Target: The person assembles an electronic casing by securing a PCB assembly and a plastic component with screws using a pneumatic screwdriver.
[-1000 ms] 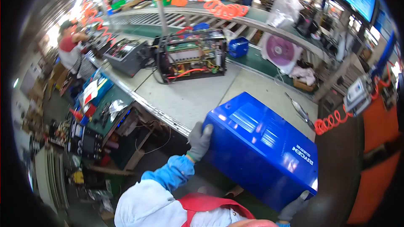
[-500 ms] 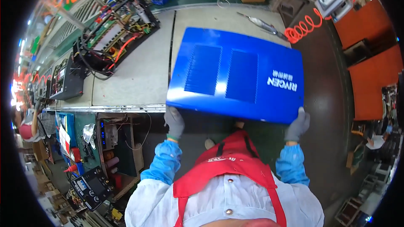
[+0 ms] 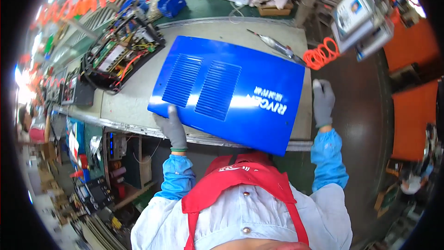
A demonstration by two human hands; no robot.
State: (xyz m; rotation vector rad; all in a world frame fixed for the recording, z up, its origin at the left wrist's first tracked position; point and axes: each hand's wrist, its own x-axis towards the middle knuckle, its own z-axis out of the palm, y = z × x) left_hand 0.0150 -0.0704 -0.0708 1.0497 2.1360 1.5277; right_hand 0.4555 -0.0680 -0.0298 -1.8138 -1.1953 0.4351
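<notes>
A blue sheet-metal cover with two louvred vent patches and white lettering lies slantwise on the workbench, its near right corner jutting past the front edge. My left hand, in a grey glove, grips the cover's near left edge, thumb on top; its other fingers are partly hidden. Off the cover's right side, my right hand, also gloved in grey, is apart from it with fingers stretched out and nothing held. Behind the cover lies a slim pen-shaped power tool.
An open machine chassis with wiring and boards stands at the bench's left. Beyond it is a blue bin. An orange coiled hose and a boxy grey device hang at the right. Shelves with equipment are below left.
The blue cover has shifted left, turned slightly clockwise and now lies more over the bench. My right hand has let go of its right edge; my left hand has moved left with it.
</notes>
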